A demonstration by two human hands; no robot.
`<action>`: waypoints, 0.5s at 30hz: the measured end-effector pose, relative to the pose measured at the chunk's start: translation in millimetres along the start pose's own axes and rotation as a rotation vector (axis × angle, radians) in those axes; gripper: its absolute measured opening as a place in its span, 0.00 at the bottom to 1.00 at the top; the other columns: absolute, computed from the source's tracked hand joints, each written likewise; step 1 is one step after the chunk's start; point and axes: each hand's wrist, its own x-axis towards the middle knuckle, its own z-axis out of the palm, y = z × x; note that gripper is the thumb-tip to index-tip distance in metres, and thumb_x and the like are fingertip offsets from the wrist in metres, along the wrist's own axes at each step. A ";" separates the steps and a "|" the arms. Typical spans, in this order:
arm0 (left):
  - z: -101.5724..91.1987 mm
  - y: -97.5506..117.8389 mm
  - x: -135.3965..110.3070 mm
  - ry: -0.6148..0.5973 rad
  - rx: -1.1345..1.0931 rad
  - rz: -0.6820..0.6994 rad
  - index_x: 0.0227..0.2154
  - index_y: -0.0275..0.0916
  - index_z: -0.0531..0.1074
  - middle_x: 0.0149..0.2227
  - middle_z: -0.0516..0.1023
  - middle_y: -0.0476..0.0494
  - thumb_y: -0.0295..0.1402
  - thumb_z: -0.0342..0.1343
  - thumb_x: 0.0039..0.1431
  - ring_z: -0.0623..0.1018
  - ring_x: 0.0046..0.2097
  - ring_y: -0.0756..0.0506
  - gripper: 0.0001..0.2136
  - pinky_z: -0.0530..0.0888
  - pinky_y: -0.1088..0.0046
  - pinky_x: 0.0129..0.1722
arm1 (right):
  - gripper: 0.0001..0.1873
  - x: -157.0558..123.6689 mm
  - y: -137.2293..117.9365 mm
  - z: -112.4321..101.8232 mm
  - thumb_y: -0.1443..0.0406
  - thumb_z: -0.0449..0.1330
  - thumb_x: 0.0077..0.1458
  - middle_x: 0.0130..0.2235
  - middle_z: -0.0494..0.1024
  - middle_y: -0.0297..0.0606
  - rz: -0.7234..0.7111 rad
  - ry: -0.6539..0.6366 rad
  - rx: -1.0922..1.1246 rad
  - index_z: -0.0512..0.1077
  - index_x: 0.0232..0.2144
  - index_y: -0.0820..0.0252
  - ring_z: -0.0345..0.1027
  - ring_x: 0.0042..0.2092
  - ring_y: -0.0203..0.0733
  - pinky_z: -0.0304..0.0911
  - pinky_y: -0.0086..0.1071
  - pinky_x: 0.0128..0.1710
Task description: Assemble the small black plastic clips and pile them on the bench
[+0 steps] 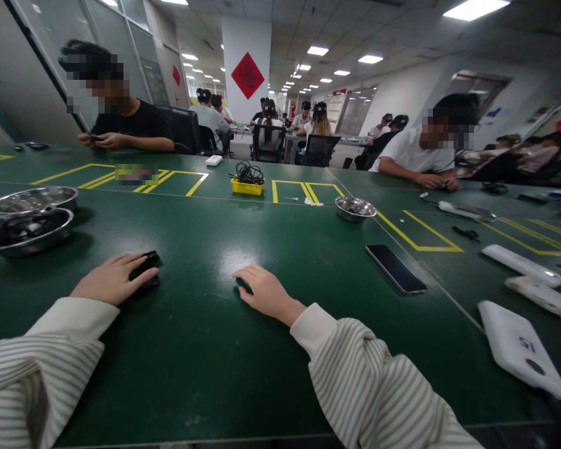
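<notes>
My left hand (107,279) lies over a small black object (146,272) on the green table, its fingers on top and the thumb along the near side. Much of that object is under the hand, and I cannot make out its kind. To the right, my right hand (264,290) rests on the tabletop, fingers loosely stretched with the thumb apart, holding nothing that I can see. Farther right lies a dark smartphone (395,268), apart from that hand.
Two steel bowls (51,240) stand at the left, the nearer one holding black items. A yellow box (247,186) with black cables and a small steel bowl (355,209) sit farther back. White devices (518,340) line the right side. Two people sit across the table.
</notes>
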 end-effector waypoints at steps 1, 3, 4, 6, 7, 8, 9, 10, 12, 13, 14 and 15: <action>0.6 9.4 5.8 -0.076 0.031 0.019 0.46 0.29 0.65 0.47 0.69 0.34 0.50 0.38 0.55 0.68 0.48 0.39 0.29 0.63 0.61 0.47 | 0.15 -4.1 2.4 -4.5 0.71 0.51 0.50 0.41 0.71 0.43 0.013 -0.001 -0.001 0.65 0.42 0.66 0.60 0.45 0.38 0.56 0.33 0.47; 3.1 33.9 16.8 -0.159 0.069 0.068 0.49 0.27 0.62 0.50 0.65 0.31 0.50 0.36 0.56 0.65 0.51 0.38 0.30 0.61 0.59 0.49 | 0.15 -12.2 6.7 -12.9 0.71 0.51 0.50 0.41 0.71 0.42 0.037 -0.007 0.000 0.65 0.42 0.65 0.61 0.45 0.38 0.56 0.34 0.47; 5.1 48.2 21.5 -0.166 0.080 0.103 0.49 0.27 0.61 0.51 0.64 0.30 0.51 0.37 0.55 0.63 0.52 0.37 0.31 0.60 0.58 0.49 | 0.15 -16.1 8.7 -16.6 0.71 0.51 0.50 0.41 0.71 0.42 0.047 -0.009 0.002 0.66 0.42 0.65 0.61 0.44 0.38 0.56 0.34 0.47; 10.2 79.3 28.7 -0.161 0.087 0.172 0.50 0.27 0.61 0.53 0.62 0.31 0.52 0.38 0.54 0.62 0.54 0.36 0.32 0.59 0.58 0.50 | 0.14 -23.5 12.4 -22.6 0.71 0.51 0.50 0.41 0.71 0.42 0.066 -0.004 0.010 0.66 0.42 0.65 0.62 0.44 0.38 0.57 0.34 0.47; 12.7 95.5 30.8 -0.154 0.081 0.204 0.50 0.29 0.61 0.53 0.61 0.32 0.53 0.40 0.52 0.61 0.54 0.36 0.33 0.59 0.58 0.50 | 0.14 -26.8 14.1 -25.0 0.71 0.52 0.50 0.41 0.71 0.41 0.079 0.005 0.018 0.66 0.41 0.64 0.62 0.44 0.38 0.57 0.34 0.47; 15.1 111.5 31.9 -0.146 0.067 0.233 0.50 0.30 0.61 0.54 0.60 0.33 0.54 0.40 0.51 0.61 0.54 0.36 0.33 0.59 0.58 0.51 | 0.14 -29.9 15.9 -27.1 0.70 0.52 0.50 0.41 0.71 0.41 0.097 0.019 0.029 0.66 0.41 0.64 0.62 0.44 0.38 0.57 0.34 0.46; 17.0 127.2 32.1 -0.139 0.046 0.271 0.51 0.30 0.60 0.54 0.59 0.33 0.54 0.40 0.51 0.60 0.55 0.36 0.33 0.59 0.58 0.51 | 0.14 -32.6 17.7 -29.0 0.70 0.53 0.49 0.41 0.71 0.41 0.121 0.036 0.044 0.66 0.41 0.64 0.62 0.44 0.38 0.58 0.34 0.46; 18.5 142.2 31.6 -0.134 0.019 0.312 0.51 0.30 0.60 0.55 0.59 0.33 0.55 0.41 0.50 0.60 0.55 0.36 0.34 0.59 0.58 0.51 | 0.14 -35.1 19.5 -30.7 0.69 0.54 0.49 0.41 0.71 0.41 0.152 0.057 0.062 0.66 0.41 0.64 0.62 0.43 0.38 0.59 0.33 0.44; 20.3 169.3 29.0 -0.127 -0.032 0.388 0.52 0.31 0.59 0.55 0.59 0.34 0.55 0.42 0.49 0.60 0.55 0.36 0.34 0.59 0.57 0.51 | 0.16 -39.2 23.3 -34.3 0.66 0.56 0.48 0.42 0.70 0.41 0.228 0.098 0.105 0.66 0.42 0.63 0.63 0.41 0.38 0.62 0.31 0.39; 20.8 181.0 27.3 -0.124 -0.055 0.425 0.51 0.32 0.60 0.55 0.59 0.34 0.54 0.42 0.49 0.60 0.55 0.35 0.34 0.59 0.56 0.51 | 0.18 -40.9 25.2 -36.3 0.65 0.57 0.46 0.42 0.70 0.41 0.263 0.114 0.129 0.66 0.42 0.63 0.64 0.40 0.37 0.62 0.29 0.36; 21.2 191.1 25.7 -0.119 -0.078 0.457 0.51 0.32 0.60 0.55 0.59 0.34 0.54 0.43 0.49 0.60 0.55 0.35 0.33 0.60 0.56 0.51 | 0.20 -42.5 27.2 -38.4 0.65 0.59 0.45 0.42 0.70 0.42 0.297 0.125 0.151 0.66 0.43 0.63 0.64 0.37 0.36 0.63 0.28 0.33; 21.6 199.6 24.1 -0.113 -0.101 0.485 0.51 0.33 0.61 0.54 0.60 0.34 0.53 0.44 0.49 0.60 0.54 0.35 0.32 0.60 0.55 0.50 | 0.22 -44.0 29.1 -40.7 0.64 0.60 0.44 0.41 0.70 0.42 0.326 0.125 0.172 0.66 0.43 0.64 0.65 0.35 0.35 0.63 0.28 0.31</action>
